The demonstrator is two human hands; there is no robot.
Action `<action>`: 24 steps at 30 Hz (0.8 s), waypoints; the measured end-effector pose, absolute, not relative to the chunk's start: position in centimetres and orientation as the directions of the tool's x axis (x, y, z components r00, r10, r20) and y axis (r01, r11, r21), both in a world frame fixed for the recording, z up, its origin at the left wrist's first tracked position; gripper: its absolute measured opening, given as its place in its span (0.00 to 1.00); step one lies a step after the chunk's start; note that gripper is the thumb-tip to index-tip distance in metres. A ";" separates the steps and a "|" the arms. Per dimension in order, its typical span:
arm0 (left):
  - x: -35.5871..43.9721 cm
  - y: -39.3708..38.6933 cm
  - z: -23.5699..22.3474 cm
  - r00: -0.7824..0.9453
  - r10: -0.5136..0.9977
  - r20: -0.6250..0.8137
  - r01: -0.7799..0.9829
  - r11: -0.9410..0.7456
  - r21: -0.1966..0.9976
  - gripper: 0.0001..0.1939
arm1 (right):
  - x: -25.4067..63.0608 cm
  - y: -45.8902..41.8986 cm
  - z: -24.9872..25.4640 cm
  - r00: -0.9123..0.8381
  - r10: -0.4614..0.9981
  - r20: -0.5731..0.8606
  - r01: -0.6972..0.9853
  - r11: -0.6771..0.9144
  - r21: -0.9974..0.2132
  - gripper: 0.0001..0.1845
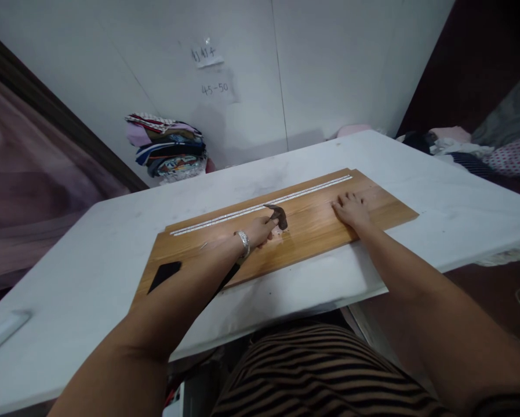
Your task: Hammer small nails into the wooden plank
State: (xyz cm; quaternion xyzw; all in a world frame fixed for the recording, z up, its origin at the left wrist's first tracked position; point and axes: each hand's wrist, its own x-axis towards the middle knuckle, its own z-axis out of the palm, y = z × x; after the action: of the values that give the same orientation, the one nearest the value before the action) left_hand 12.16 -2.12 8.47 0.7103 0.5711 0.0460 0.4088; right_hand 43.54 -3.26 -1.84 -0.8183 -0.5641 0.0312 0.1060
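A long wooden board [312, 231] lies on the white table [90, 272]. Along the board's far edge runs a thin white strip [260, 207]. My left hand [260, 230], with a silver bracelet on its wrist, is closed around a dark hammer [279, 214] just below the hammer's head, which sits near the strip at the board's middle. My right hand [351, 209] lies flat on the board's right part, fingers spread, touching nothing else. A black flat object [164, 274] rests at the board's near left corner, and a dark handle shows under my left forearm.
A stack of folded colourful cloths [168, 145] stands against the white wall behind the table. Paper notes [207, 58] hang on the wall. Clothes lie piled at the right [481, 150]. A white bar [3, 330] sits near the table's left front edge.
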 end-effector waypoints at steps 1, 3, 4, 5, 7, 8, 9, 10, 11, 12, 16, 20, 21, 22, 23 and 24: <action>12.2 -2.1 8.6 0.345 0.847 -0.403 0.778 -0.018 0.628 0.15 | 43.6 -3.2 -1.9 0.362 0.930 0.068 0.916 -0.342 -0.209 0.29; 12.2 -2.2 8.7 0.339 0.845 -0.413 0.785 -0.013 0.619 0.15 | 43.6 -3.2 -1.9 0.360 0.931 0.066 0.917 -0.339 -0.211 0.29; 12.3 -2.2 8.6 0.333 0.846 -0.417 0.788 -0.006 0.616 0.15 | 43.6 -3.2 -1.9 0.358 0.932 0.063 0.917 -0.337 -0.213 0.29; 12.2 -2.2 8.6 0.327 0.846 -0.420 0.789 0.001 0.615 0.15 | 43.6 -3.1 -2.0 0.356 0.933 0.060 0.917 -0.336 -0.216 0.29; 12.2 -2.2 8.3 0.322 0.846 -0.425 0.790 0.008 0.614 0.15 | 43.7 -3.1 -2.0 0.356 0.933 0.058 0.916 -0.336 -0.219 0.29; 12.1 -2.1 8.2 0.324 0.845 -0.425 0.789 0.008 0.615 0.15 | 43.7 -3.1 -2.0 0.357 0.932 0.060 0.916 -0.337 -0.217 0.29; 12.1 -2.1 8.2 0.325 0.845 -0.424 0.787 0.007 0.617 0.15 | 43.7 -3.1 -2.1 0.358 0.932 0.063 0.917 -0.338 -0.214 0.29; 12.1 -2.1 8.2 0.326 0.845 -0.423 0.785 0.007 0.620 0.15 | 43.8 -3.0 -2.1 0.357 0.932 0.066 0.918 -0.337 -0.211 0.29; 12.1 -2.1 8.2 0.326 0.847 -0.419 0.783 0.006 0.622 0.15 | 43.8 -3.0 -2.1 0.356 0.932 0.068 0.919 -0.335 -0.208 0.29; 12.1 -2.0 8.2 0.326 0.850 -0.414 0.781 0.004 0.624 0.15 | 43.8 -3.0 -2.2 0.355 0.932 0.067 0.919 -0.335 -0.206 0.29; 12.1 -2.1 8.5 0.325 0.858 -0.397 0.778 -0.004 0.628 0.16 | 43.7 -3.1 -2.2 0.357 0.932 0.064 0.919 -0.337 -0.205 0.29; 12.1 -2.2 8.3 0.329 0.849 -0.413 0.778 0.003 0.628 0.15 | 43.7 -3.1 -2.2 0.352 0.933 0.072 0.921 -0.331 -0.206 0.29; 12.1 -2.2 8.2 0.330 0.847 -0.417 0.780 0.004 0.626 0.15 | 43.8 -3.1 -2.2 0.352 0.933 0.068 0.920 -0.332 -0.206 0.29; 12.1 -2.2 8.2 0.331 0.845 -0.420 0.781 0.005 0.625 0.15 | 43.8 -3.1 -2.2 0.354 0.933 0.064 0.920 -0.335 -0.205 0.29; 12.1 -2.2 8.2 0.331 0.844 -0.422 0.781 0.005 0.624 0.15 | 43.8 -3.0 -2.2 0.356 0.932 0.063 0.919 -0.337 -0.204 0.29; 12.1 -2.2 8.2 0.332 0.844 -0.422 0.781 0.005 0.625 0.15 | 43.8 -3.0 -2.3 0.358 0.932 0.064 0.919 -0.339 -0.203 0.29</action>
State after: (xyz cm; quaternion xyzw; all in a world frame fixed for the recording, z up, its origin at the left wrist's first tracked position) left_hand 12.10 -2.23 8.21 0.7043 0.5767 0.0380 0.4123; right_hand 43.83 -2.99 -2.26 -0.8175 -0.5659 0.0317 0.1020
